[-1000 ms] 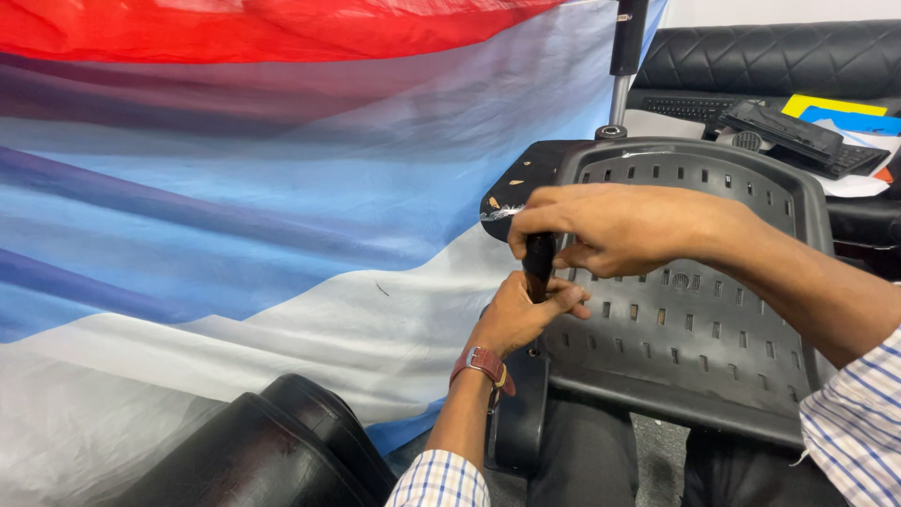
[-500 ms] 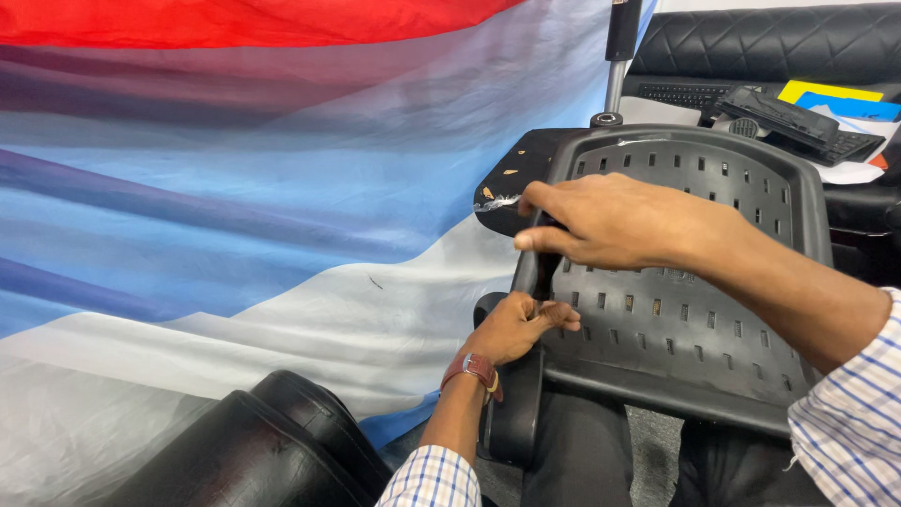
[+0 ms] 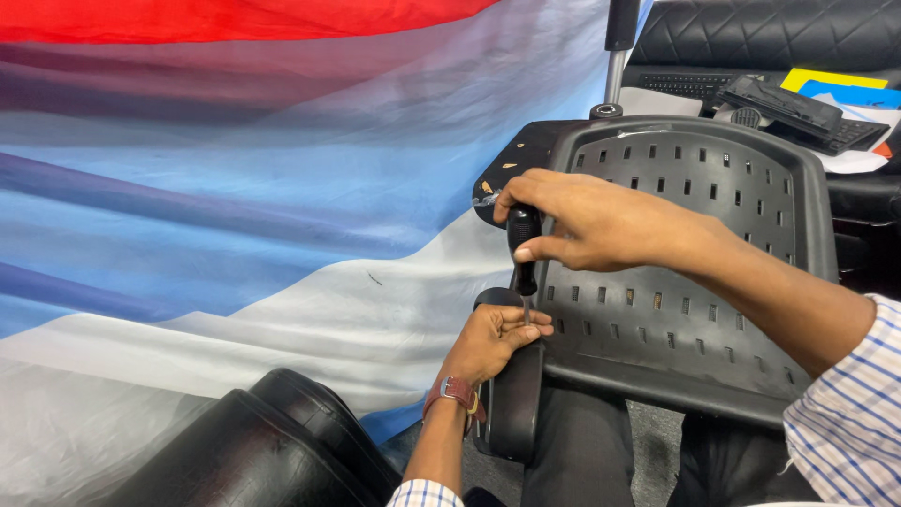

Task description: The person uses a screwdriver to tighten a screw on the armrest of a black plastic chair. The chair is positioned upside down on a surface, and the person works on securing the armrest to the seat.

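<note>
My right hand [image 3: 587,221] grips the black handle of a screwdriver [image 3: 523,252], held upright with its thin metal shaft pointing down. The tip meets a black padded armrest [image 3: 514,404] at the left edge of a black slotted plastic chair seat plate [image 3: 699,272]. My left hand [image 3: 493,340], with a reddish-brown strap on the wrist, holds the top of the armrest, fingers beside the screwdriver tip. Where the tip touches is hidden by my fingers.
A large banner in red, blue and white [image 3: 263,188] hangs on the left. A black cushioned part [image 3: 244,451] lies at the bottom left. Behind are a chrome post [image 3: 615,66], a black quilted sofa [image 3: 779,33], a keyboard [image 3: 694,84] and papers [image 3: 835,80].
My right hand has shifted its grip on the screwdriver handle and lowered the tool slightly toward the armrest. My left hand stays on the armrest.
</note>
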